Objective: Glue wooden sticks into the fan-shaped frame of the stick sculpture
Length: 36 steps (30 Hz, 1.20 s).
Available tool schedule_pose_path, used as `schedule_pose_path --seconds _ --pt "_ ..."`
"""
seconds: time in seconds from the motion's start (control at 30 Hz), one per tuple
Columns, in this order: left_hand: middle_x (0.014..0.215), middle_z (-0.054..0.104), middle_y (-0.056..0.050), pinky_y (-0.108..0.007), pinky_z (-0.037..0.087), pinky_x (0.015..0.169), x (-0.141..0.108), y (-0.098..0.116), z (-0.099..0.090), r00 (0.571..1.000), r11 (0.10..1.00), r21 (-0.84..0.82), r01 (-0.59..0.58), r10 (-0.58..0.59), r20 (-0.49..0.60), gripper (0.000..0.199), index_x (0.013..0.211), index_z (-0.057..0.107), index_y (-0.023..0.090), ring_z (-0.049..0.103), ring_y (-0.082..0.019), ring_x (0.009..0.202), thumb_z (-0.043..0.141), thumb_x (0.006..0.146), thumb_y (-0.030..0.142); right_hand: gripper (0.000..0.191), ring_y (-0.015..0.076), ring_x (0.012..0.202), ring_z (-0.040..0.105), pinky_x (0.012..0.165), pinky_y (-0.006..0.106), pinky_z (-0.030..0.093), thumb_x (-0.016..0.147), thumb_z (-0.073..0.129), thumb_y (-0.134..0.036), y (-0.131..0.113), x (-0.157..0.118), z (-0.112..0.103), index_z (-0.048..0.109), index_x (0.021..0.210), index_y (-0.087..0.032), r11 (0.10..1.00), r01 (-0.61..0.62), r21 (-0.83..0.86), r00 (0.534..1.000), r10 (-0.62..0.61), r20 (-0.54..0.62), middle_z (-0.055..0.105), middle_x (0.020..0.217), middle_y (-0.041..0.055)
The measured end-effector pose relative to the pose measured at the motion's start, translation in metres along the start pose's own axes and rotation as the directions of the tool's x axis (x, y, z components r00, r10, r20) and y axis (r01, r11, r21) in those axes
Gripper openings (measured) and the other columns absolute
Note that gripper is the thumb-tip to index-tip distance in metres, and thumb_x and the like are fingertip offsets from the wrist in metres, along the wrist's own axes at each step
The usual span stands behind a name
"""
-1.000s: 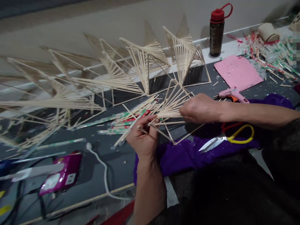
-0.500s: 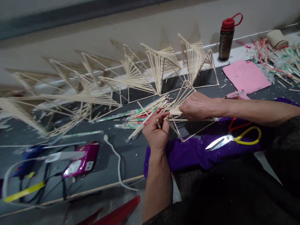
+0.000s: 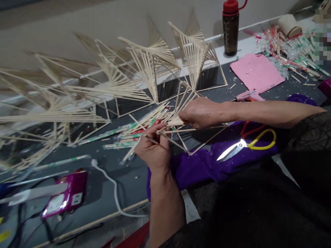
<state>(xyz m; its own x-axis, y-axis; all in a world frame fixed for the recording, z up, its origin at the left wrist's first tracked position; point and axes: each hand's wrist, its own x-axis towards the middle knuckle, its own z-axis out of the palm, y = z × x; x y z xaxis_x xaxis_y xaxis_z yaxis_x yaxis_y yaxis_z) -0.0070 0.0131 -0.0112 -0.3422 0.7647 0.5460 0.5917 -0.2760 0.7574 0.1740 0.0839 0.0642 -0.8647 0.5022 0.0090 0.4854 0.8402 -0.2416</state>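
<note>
A small framework of thin wooden sticks (image 3: 181,141) stands between my hands over the dark table. My left hand (image 3: 154,148) pinches its left corner, where stick ends poke out between thumb and fingers. Closed over the upper part of the frame is my right hand (image 3: 198,112), its fingertips partly hidden behind the knuckles. Fanned sticks rise to a peak just behind that hand. Below, scissors (image 3: 241,145) with red and yellow handles lie on a purple cloth (image 3: 192,170). Loose and wrapped sticks (image 3: 129,132) are piled left of the framework.
Several larger stick structures (image 3: 192,51) line the wall. A red-capped bottle (image 3: 230,32) stands behind a pink sheet (image 3: 257,73) and a pink glue gun (image 3: 249,95). More wrapped sticks (image 3: 289,51) lie back right. A magenta device (image 3: 67,194) and white cable (image 3: 113,186) are front left.
The view has shifted right, so most things appear further left. Both hands remain on the small framework, with little change in their grip.
</note>
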Motion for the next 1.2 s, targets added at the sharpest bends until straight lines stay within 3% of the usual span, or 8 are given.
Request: schedule_pose_path --seconds 0.17,0.33,0.5,0.73,0.87,1.0,1.1,1.2 --pt "0.063 0.059 0.003 -0.022 0.04 0.053 0.0 0.0 0.001 1.0 0.999 -0.049 0.011 -0.011 0.0 0.023 0.083 0.066 0.017 0.051 -0.007 0.053 0.066 0.072 0.038 0.028 0.0164 0.079 0.056 0.059 0.026 0.028 0.078 0.049 -0.013 0.004 0.0 0.006 0.065 0.101 -0.017 0.998 0.054 0.037 0.993 -0.05 -0.103 0.068 0.09 0.0075" --pt "0.065 0.061 0.002 -0.022 0.042 0.057 0.002 0.004 0.003 0.999 0.999 -0.013 -0.05 0.05 -0.019 0.018 0.079 0.066 0.017 0.053 -0.007 0.055 0.068 0.07 0.032 0.024 0.014 0.076 0.054 0.06 0.025 0.028 0.079 0.05 -0.014 0.005 0.005 0.005 0.066 0.097 -0.015 0.997 0.062 0.053 0.995 -0.058 -0.075 0.067 0.088 0.0075" --pt "0.059 0.058 0.003 -0.023 0.042 0.055 0.002 0.009 0.004 1.0 0.999 0.031 -0.01 0.011 -0.024 0.018 0.074 0.066 0.018 0.051 -0.008 0.054 0.065 0.069 0.036 0.02 0.0158 0.075 0.055 0.063 0.027 0.032 0.08 0.051 -0.02 0.0 0.01 0.001 0.067 0.091 -0.013 0.998 0.042 0.054 0.997 -0.038 -0.074 0.067 0.085 0.0098" --pt "0.066 0.063 0.001 -0.022 0.043 0.058 0.002 0.011 0.004 0.999 0.999 -0.037 -0.031 0.029 -0.038 0.014 0.075 0.067 0.016 0.055 -0.008 0.058 0.069 0.068 0.028 0.017 0.0153 0.079 0.054 0.068 0.027 0.036 0.078 0.049 -0.013 -0.001 0.01 -0.009 0.065 0.084 -0.012 0.995 0.033 0.095 0.996 -0.024 -0.087 0.064 0.083 0.0079" --pt "0.063 0.062 0.001 -0.023 0.043 0.059 0.003 0.014 0.005 0.998 0.998 -0.041 -0.046 0.044 -0.046 0.012 0.074 0.068 0.015 0.054 -0.007 0.056 0.069 0.068 0.025 0.017 0.0101 0.078 0.052 0.073 0.024 0.037 0.083 0.044 -0.016 0.002 -0.005 -0.023 0.061 0.086 -0.011 0.981 0.078 0.176 0.985 -0.049 -0.164 0.061 0.082 0.0018" --pt "0.053 0.055 0.005 -0.022 0.044 0.062 0.003 0.013 0.005 0.996 0.998 -0.016 -0.063 0.062 -0.059 0.013 0.076 0.069 0.015 0.052 -0.006 0.054 0.069 0.068 0.025 0.016 0.0063 0.075 0.05 0.073 0.022 0.039 0.087 0.04 -0.017 0.001 -0.034 -0.036 0.054 0.091 -0.01 0.966 0.067 0.249 0.94 0.023 -0.341 0.056 0.081 -0.0017" --pt "0.051 0.052 0.006 -0.022 0.044 0.063 0.003 0.01 0.004 0.996 0.998 -0.006 -0.062 0.062 -0.069 0.014 0.077 0.07 0.015 0.05 -0.006 0.053 0.07 0.067 0.025 0.011 0.0045 0.071 0.05 0.069 0.02 0.041 0.088 0.041 -0.018 0.002 -0.056 -0.036 0.049 0.092 -0.011 0.951 0.113 0.286 0.884 0.035 -0.466 0.053 0.079 -0.0034" --pt "0.051 0.053 0.006 -0.021 0.043 0.062 0.002 0.009 0.004 0.996 0.998 -0.017 -0.055 0.054 -0.066 0.014 0.078 0.07 0.015 0.049 -0.005 0.052 0.069 0.068 0.024 0.007 0.004 0.068 0.05 0.065 0.019 0.042 0.087 0.045 -0.018 0.006 -0.069 -0.03 0.048 0.091 -0.013 0.942 0.133 0.307 0.87 0.038 -0.492 0.053 0.078 -0.0038"
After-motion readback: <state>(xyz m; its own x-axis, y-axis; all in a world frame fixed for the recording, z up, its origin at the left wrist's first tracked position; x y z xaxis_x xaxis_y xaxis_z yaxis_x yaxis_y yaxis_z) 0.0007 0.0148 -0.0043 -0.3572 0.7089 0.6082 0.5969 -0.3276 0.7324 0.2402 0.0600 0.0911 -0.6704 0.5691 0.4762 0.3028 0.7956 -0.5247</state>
